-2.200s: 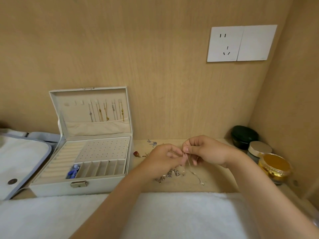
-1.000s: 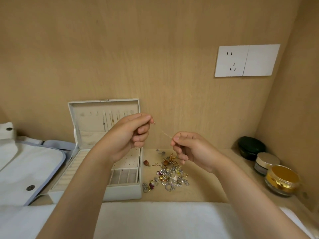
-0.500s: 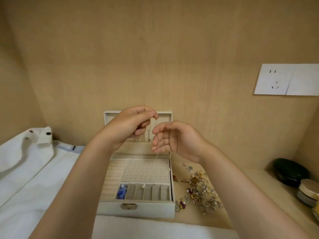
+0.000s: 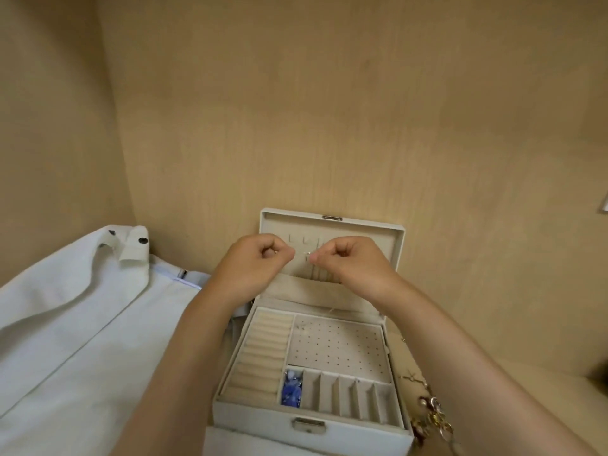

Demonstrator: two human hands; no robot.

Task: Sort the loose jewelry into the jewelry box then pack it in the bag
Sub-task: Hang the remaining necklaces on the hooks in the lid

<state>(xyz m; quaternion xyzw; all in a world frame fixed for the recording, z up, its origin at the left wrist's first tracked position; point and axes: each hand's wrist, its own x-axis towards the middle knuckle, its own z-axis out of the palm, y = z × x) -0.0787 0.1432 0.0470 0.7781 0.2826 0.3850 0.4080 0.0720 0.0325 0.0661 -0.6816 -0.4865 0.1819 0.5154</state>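
- The white bag lies flat just left of the jewelry box; it comes into play only once sorting is done
- The left hand is raised in front of the box's upright lid, fingers curled in, thumb and forefinger pinched together on one end of a fine chain
- Blue pieces already sit in the leftmost small compartment along the box's front
- Of the chain only a small glint shows, between the two sets of fingertips and just below the lid's row of hooks
- The right hand mirrors the other in front of the lid, curled and pinching the chain's other end
- The step looks like hanging the chain inside the lid. It would go best with the chain kept lightly taut, slipped onto a free hook and then lowered so the slack drops into the lid's pocket
- It should stay clear of the chains already hanging in the lid, since fine links snag easily
- The loose jewelry waits in a heap on the worktop beside the box's right front corner, so much of the sorting remains
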